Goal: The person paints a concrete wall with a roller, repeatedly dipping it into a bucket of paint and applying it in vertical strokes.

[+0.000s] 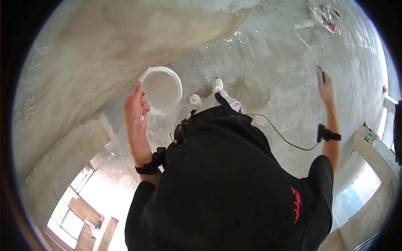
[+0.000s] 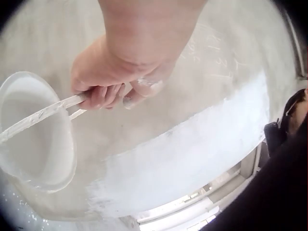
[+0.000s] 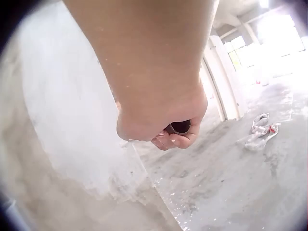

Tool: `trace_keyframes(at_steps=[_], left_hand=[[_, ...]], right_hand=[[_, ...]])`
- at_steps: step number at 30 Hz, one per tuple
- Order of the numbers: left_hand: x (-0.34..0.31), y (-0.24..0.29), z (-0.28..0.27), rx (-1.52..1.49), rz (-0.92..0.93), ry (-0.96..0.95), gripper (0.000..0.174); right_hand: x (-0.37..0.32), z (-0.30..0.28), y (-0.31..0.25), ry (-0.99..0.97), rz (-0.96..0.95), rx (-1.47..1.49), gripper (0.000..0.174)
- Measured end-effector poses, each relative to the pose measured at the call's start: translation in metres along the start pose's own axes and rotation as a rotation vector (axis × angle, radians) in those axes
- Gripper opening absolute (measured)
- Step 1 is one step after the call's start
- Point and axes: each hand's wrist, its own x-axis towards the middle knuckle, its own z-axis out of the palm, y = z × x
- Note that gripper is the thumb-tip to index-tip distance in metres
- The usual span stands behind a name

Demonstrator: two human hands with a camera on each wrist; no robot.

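Unfinished building interior, a construction site. Bare grey concrete floor (image 1: pixel 272 62), dusty and spattered white. Raw wall (image 1: pixel 83 54) partly coated with fresh white plaster (image 2: pixel 192 154). Bucket (image 1: pixel 161 90) of white mix on the floor at the wall's foot. Crumpled bags (image 1: pixel 324 16) lying well apart. Bare columns (image 3: pixel 224 82), bright window openings (image 1: pixel 71 217).

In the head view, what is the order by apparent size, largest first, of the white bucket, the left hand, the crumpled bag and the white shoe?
1. white bucket
2. left hand, nearer the camera, so its place under the bucket is unsure
3. crumpled bag, far off
4. white shoe
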Motion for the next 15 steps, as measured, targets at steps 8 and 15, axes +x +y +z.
trace_keyframes(at_steps=[8,15], left_hand=[[0.003,0.013,0.013,0.144,0.011,-0.304,0.038],[0.009,0.016,0.017,0.147,0.007,-0.461,0.042]], right_hand=[[-0.128,-0.057,-0.093,-0.137,0.256,0.078,0.041],[-0.17,0.003,-0.243,-0.288,0.152,0.23,0.03]])
